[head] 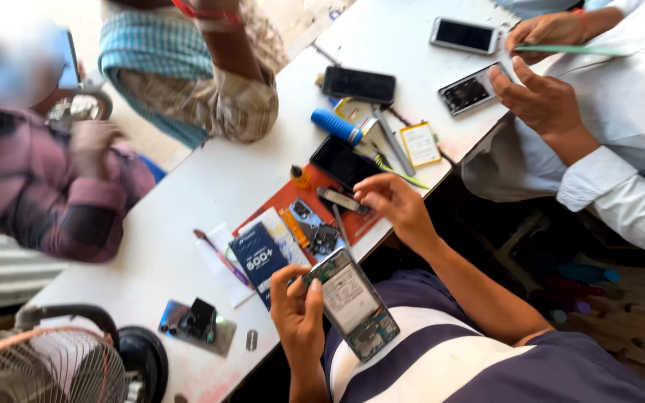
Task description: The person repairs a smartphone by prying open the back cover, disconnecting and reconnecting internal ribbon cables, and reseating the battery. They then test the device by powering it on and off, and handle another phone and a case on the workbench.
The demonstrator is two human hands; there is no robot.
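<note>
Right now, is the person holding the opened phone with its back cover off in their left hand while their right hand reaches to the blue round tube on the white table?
Not quite. In the head view the left hand does hold the opened phone, but the right hand reaches to a small dark phone part over the orange mat, not the blue round tube farther up the white table.

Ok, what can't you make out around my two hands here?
Head view only:
- Opened phone: board parts too small; left hand covers its near edge.
- Right hand: fingertips hide what they touch on the small phone.
- Loose parts on red mat: too small.
</note>
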